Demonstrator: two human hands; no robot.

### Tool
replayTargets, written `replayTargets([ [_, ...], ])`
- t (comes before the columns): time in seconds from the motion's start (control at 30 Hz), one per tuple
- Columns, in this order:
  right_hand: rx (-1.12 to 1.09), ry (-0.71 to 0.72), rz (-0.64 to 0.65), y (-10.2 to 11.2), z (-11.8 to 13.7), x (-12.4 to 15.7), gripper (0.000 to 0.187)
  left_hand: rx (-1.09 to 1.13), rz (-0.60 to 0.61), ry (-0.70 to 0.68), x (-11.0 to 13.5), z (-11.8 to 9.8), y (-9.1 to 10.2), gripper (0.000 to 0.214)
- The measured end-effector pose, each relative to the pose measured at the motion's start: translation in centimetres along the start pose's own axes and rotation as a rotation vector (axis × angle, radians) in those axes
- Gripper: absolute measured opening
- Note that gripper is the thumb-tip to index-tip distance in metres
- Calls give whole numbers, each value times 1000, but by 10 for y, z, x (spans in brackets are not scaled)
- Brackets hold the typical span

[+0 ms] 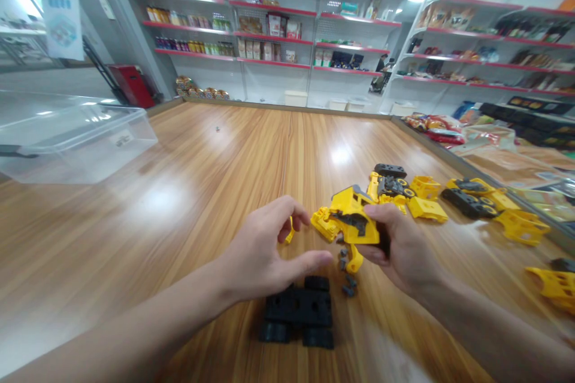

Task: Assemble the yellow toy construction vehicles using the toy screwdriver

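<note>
Above the near part of the wooden table [233, 149], the right hand [406, 248] grips a yellow cab [354, 215] between thumb and fingers, tilted, while the left hand [269, 245] is unclosed, thumb spread from curled fingers, nothing visible in its gap, its fingertips just beside the yellow part [324, 224] at the cab's front. A black base [299, 308] lies below the left hand, grey bits [344, 260] beside it, and more toy parts [426, 209] are strewn to the right. The cab seems held from one side only, so a push on its front could twist it out of the right hand's grip and drop it among the grey bits; those look small and loose enough to scatter or roll if a wrist or sleeve brushed them. The base, too, might be knocked by the left forearm, so close under it. Hard to make out are the dark patch inside the right palm, which may be part of the cab or shadow, and whether the left fingertips touch the front part; the left hand hides most of a small yellow piece [290, 232], and the right edge cuts off another yellow part [554, 287]
</note>
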State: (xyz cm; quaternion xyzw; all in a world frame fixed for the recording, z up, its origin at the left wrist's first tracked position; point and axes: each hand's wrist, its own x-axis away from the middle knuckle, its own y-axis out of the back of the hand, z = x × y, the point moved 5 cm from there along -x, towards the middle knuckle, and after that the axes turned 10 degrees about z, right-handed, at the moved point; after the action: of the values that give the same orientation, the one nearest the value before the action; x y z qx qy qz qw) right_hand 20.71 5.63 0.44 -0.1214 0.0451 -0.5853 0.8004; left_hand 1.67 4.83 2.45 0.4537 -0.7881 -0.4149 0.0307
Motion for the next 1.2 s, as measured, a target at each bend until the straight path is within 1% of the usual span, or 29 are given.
replayTargets([
  [0.03,-96,-3,-12,2,0,-1,30,-26,69,-21,-1,-4,0,40],
  [0.1,-199,-14,-3,3,2,-1,28,-55,244,-78,-2,-13,-4,49],
  [0.2,-229,-15,9,2,5,-2,26,-123,445,-138,0,-21,-11,61],
  [0.3,-212,-10,4,1,4,-1,25,-227,590,-134,3,-21,-16,64],
  [0.37,-195,-1,12,0,3,0,25,-275,675,-129,6,-20,-19,61],
  [0.47,-158,18,38,-3,2,1,27,-273,742,-128,8,-17,-23,52],
  [0.53,-139,32,56,-5,1,3,26,-199,729,-140,7,-17,-24,48],
  [0.6,-129,55,72,-6,0,4,24,-96,677,-124,5,-17,-22,46],
  [0.63,-125,70,83,-6,1,4,24,-32,646,-94,4,-16,-21,45],
  [0.7,-124,114,99,-7,3,4,24,114,587,14,3,-11,-19,43],
  [0.77,-135,162,95,-7,7,4,24,322,530,142,2,-5,-18,45],
  [0.83,-147,187,63,-6,10,4,24,599,471,241,2,0,-18,46],
  [0.9,-140,184,33,-5,11,5,24,894,411,296,1,2,-19,43],
  [0.97,-121,175,28,-4,11,5,22,1101,356,318,-1,3,-22,39],
  [1.03,-99,175,55,-3,10,4,19,1189,268,363,-3,6,-23,36],
  [1.13,-50,179,113,-4,8,2,19,1229,110,476,-4,11,-23,34],
  [1.2,2,186,137,-4,8,0,18,1280,22,514,-4,12,-21,33],
])
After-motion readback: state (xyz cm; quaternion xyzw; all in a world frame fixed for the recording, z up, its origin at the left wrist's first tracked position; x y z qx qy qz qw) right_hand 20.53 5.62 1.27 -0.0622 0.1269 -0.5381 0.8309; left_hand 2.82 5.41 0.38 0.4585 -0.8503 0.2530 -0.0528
